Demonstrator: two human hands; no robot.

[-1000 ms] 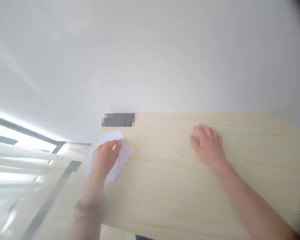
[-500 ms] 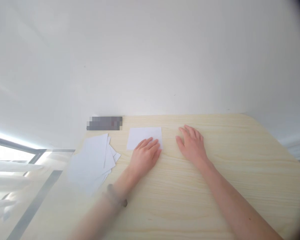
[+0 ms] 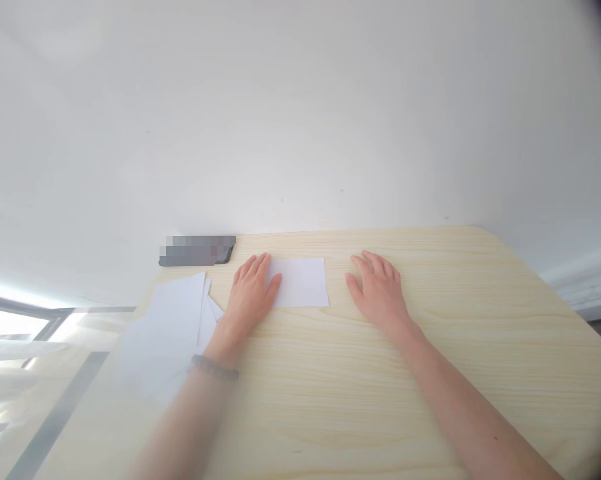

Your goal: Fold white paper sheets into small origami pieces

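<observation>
A small white sheet of paper lies flat on the wooden table, between my two hands. My left hand rests over the sheet's left end, thumb on the paper and fingers stretched forward; it covers that edge. To the right of the sheet, apart from it, my right hand lies on the tabletop with its fingers spread and nothing in them. A dark beaded bracelet circles my left wrist.
Several larger white sheets lie in a loose, fanned pile left of my left forearm. Behind them, against the white wall, sits a dark flat object, partly pixelated. The pale wooden table has a rounded far right corner.
My left hand has moved left across the small sheet, from its right part to its left end, baring the right part. The right hand stays in about the same place.
</observation>
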